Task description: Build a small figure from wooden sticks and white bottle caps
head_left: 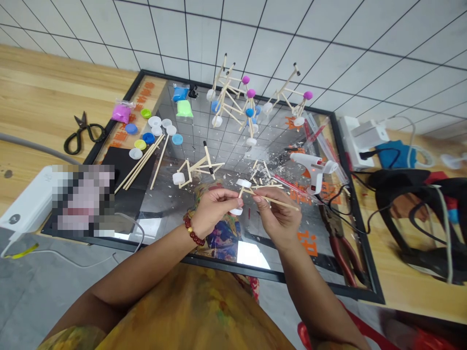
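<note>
Seemingly at a joining step, the left hand pinches a white-capped stick, the right hand tightly grips a longer stick, and steady alignment likely matters next.

Left hand and right hand pinch close together, fingers bent.

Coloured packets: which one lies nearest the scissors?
The pink packet, just right of the scissors; the blue packet and the green packet lie together, farther right.
</note>
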Demonstrator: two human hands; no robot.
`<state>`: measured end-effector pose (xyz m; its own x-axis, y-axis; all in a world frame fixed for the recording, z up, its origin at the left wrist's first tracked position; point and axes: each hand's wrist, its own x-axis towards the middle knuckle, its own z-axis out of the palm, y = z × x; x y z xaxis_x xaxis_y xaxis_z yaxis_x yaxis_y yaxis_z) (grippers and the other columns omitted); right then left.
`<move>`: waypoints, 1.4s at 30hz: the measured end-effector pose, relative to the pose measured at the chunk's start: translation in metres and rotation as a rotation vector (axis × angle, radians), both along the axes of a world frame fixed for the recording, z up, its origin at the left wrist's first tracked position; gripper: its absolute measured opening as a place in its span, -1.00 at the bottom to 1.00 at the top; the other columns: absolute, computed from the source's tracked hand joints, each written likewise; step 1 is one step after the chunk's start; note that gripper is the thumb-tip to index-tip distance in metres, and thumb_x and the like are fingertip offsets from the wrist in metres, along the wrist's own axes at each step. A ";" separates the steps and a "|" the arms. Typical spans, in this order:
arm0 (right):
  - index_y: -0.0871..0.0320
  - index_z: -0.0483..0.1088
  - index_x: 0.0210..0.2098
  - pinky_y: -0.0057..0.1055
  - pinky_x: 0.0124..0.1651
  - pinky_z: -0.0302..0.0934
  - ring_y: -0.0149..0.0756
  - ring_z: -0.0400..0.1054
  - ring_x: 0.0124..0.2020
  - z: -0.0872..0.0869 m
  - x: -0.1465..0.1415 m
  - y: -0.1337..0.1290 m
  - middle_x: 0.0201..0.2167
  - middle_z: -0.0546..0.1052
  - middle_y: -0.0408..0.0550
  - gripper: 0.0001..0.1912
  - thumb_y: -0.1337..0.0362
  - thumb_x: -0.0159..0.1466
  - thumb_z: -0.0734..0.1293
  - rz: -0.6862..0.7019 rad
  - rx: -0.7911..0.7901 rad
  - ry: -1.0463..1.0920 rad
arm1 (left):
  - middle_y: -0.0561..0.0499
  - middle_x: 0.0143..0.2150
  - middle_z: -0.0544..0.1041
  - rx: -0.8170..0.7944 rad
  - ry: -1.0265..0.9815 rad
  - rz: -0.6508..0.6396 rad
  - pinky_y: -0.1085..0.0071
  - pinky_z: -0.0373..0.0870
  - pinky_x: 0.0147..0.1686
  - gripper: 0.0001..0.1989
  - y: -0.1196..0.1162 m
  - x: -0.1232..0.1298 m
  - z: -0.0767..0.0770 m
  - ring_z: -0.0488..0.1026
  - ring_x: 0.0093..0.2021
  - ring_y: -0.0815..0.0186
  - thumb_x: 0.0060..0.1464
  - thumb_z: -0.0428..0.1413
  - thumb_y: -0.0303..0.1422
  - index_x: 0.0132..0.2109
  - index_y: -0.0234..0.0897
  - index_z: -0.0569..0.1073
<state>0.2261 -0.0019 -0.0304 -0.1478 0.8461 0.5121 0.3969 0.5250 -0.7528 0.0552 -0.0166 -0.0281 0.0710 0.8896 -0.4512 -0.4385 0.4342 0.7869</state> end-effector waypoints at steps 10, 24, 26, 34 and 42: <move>0.02 0.55 -0.20 -0.29 -0.22 0.44 -0.27 0.53 -0.30 0.000 0.001 0.000 -0.32 0.63 -0.10 -0.89 0.34 0.29 0.41 -0.012 0.034 -0.011 | 0.01 -0.47 0.59 -0.007 -0.012 0.021 0.47 0.44 -0.41 -0.74 0.000 0.001 0.003 0.52 -0.43 0.38 -0.26 0.42 -0.32 -0.38 -0.34 0.59; 0.05 0.55 -0.20 -0.35 -0.24 0.45 -0.31 0.55 -0.32 0.005 -0.004 0.001 -0.33 0.64 -0.11 -0.83 0.42 0.25 0.43 -0.006 0.115 -0.005 | 0.02 -0.49 0.59 0.001 -0.011 0.007 0.47 0.46 -0.41 -0.71 0.001 0.000 0.002 0.52 -0.44 0.38 -0.32 0.45 -0.30 -0.41 -0.34 0.60; 0.05 0.55 -0.20 -0.36 -0.24 0.45 -0.32 0.55 -0.32 0.006 -0.004 0.001 -0.33 0.64 -0.11 -0.83 0.43 0.25 0.42 0.003 0.115 -0.012 | 0.03 -0.49 0.59 0.009 -0.014 0.015 0.47 0.46 -0.40 -0.71 0.000 0.001 0.002 0.51 -0.44 0.39 -0.33 0.45 -0.30 -0.41 -0.34 0.60; 0.04 0.54 -0.19 -0.36 -0.22 0.42 -0.33 0.52 -0.30 0.002 -0.001 0.001 -0.31 0.62 -0.12 -0.82 0.44 0.26 0.41 0.015 0.091 -0.031 | 0.03 -0.48 0.60 0.019 0.001 0.018 0.46 0.47 -0.39 -0.78 0.000 0.001 0.000 0.53 -0.44 0.38 -0.26 0.40 -0.33 -0.41 -0.32 0.61; 0.02 0.55 -0.18 -0.34 -0.20 0.41 -0.31 0.53 -0.28 -0.001 -0.002 0.002 -0.30 0.63 -0.12 -0.82 0.41 0.27 0.42 0.011 0.058 -0.024 | 0.02 -0.48 0.59 0.024 0.034 0.006 0.45 0.47 -0.43 -0.78 -0.001 0.001 0.000 0.53 -0.44 0.35 -0.26 0.40 -0.32 -0.42 -0.32 0.60</move>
<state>0.2246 -0.0003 -0.0316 -0.1693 0.8136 0.5563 0.4085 0.5716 -0.7116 0.0561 -0.0175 -0.0277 0.0508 0.9004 -0.4321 -0.4141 0.4127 0.8113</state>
